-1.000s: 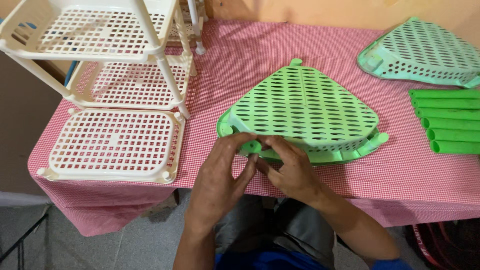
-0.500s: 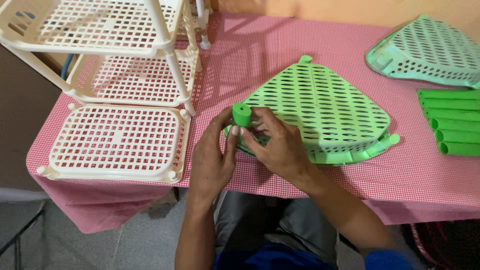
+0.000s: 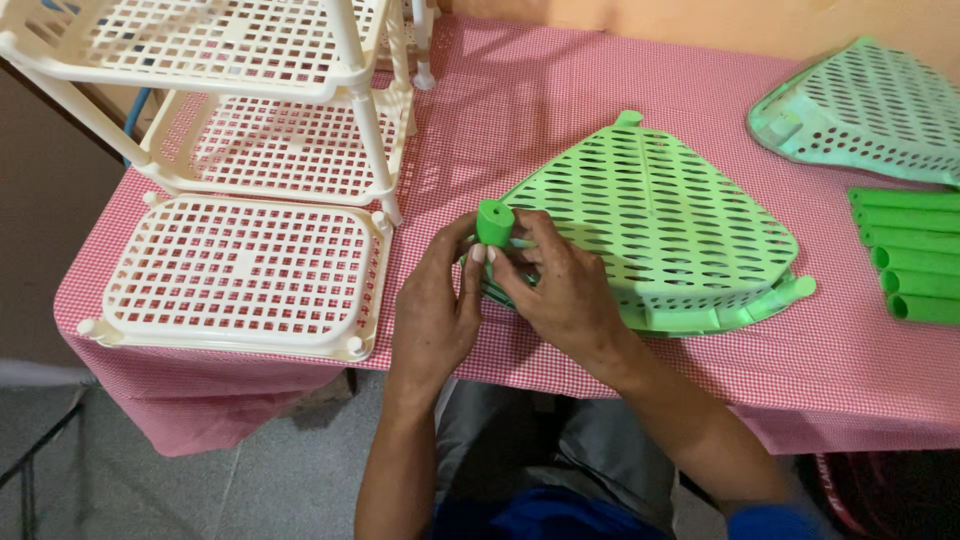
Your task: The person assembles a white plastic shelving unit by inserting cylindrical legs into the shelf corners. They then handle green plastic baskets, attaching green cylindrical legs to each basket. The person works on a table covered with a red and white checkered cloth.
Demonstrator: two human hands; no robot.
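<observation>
We hold a short green tube (image 3: 494, 221) with both hands: left hand (image 3: 432, 310) and right hand (image 3: 561, 288) pinch it at the near corner of the green shelf (image 3: 660, 225). The pink table (image 3: 560, 90) has open room behind.

Table (image 3: 560, 110) under pink-and-white checked cloth, filling the upper frame. Left of frame: cream tiered lattice rack (image 3: 240, 160), feet on the cloth. Centre: stack of green perforated triangular shelves (image 3: 670, 230), lying flat. Upper right: paler green perforated shelf (image 3: 870, 110). Right edge: row of green tubes (image 3: 915, 255), side by side.
</observation>
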